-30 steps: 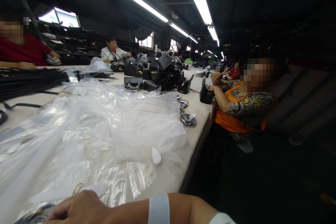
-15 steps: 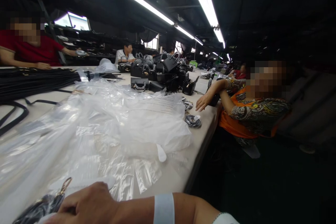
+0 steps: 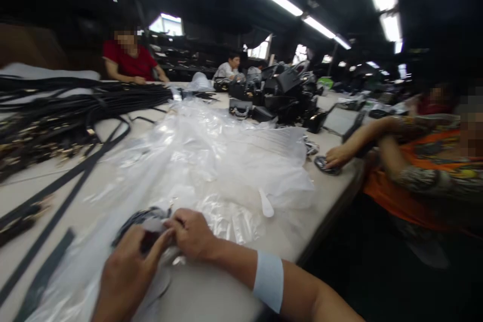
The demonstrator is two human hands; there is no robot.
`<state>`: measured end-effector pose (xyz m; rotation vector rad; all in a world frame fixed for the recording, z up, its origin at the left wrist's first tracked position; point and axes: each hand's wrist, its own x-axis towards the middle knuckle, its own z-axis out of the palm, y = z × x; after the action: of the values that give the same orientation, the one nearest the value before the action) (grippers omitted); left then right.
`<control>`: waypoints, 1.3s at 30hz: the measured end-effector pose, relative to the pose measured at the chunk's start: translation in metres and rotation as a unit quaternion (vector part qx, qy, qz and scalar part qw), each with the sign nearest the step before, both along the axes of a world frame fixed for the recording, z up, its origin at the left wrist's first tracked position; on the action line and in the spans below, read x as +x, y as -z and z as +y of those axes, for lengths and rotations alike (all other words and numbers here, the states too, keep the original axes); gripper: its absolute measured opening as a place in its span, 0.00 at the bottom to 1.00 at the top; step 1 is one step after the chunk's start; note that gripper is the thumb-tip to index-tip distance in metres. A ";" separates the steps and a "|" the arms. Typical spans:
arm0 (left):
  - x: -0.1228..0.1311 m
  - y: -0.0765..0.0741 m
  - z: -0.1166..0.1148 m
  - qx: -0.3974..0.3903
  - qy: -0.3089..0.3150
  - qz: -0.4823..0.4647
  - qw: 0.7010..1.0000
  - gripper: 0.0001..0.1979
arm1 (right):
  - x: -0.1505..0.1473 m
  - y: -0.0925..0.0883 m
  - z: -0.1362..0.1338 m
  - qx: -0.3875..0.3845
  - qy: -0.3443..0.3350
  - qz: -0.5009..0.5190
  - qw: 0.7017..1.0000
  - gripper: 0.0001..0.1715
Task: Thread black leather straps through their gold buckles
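Observation:
My left hand and my right hand meet low in the head view, over a coiled black strap inside a clear plastic bag. Both hands are closed, pinching the bag's white flap between fingers and thumbs. My right forearm carries a pale wristband. A heap of clear plastic bags lies just beyond my hands on the pale table.
Loose black straps pile up at the left. Black handbags stand at the far middle. A person in orange at the right edge reaches a hand to a coiled strap. Two other people sit across the table.
The view has swung left and down. My left hand has come into view and joined my right on the bagged strap. The neighbour's hand has reached farther along the table.

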<state>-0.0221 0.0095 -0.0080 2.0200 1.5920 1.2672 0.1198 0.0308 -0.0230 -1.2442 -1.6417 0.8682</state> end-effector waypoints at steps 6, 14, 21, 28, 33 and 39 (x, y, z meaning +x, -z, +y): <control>0.002 0.001 0.001 -0.026 -0.024 0.020 0.999 0.13 | 0.002 0.001 0.001 0.000 -0.044 0.017 0.999 0.17; 0.006 -0.006 -0.004 -0.096 -0.117 -0.266 0.952 0.13 | -0.002 -0.011 -0.003 -0.007 -0.047 0.004 0.999 0.19; 0.004 -0.015 -0.003 -0.215 -0.030 -0.564 0.796 0.21 | -0.003 -0.017 -0.009 0.059 -0.054 0.025 0.996 0.18; 0.006 -0.012 -0.004 -0.206 -0.008 -0.547 0.811 0.20 | -0.002 -0.007 -0.006 -0.093 -0.076 0.142 0.983 0.21; 0.012 -0.009 -0.005 -0.202 -0.010 -0.508 0.837 0.22 | 0.003 0.001 0.000 -0.129 -0.119 0.100 0.979 0.28; 0.014 -0.020 -0.012 -0.144 -0.006 -0.428 0.892 0.17 | 0.007 -0.007 -0.002 -0.197 -0.171 0.196 0.945 0.26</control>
<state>-0.0078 -0.0021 0.0125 1.0178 1.2317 1.5061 0.1266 0.0290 -0.0163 -0.9617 -1.4139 1.6133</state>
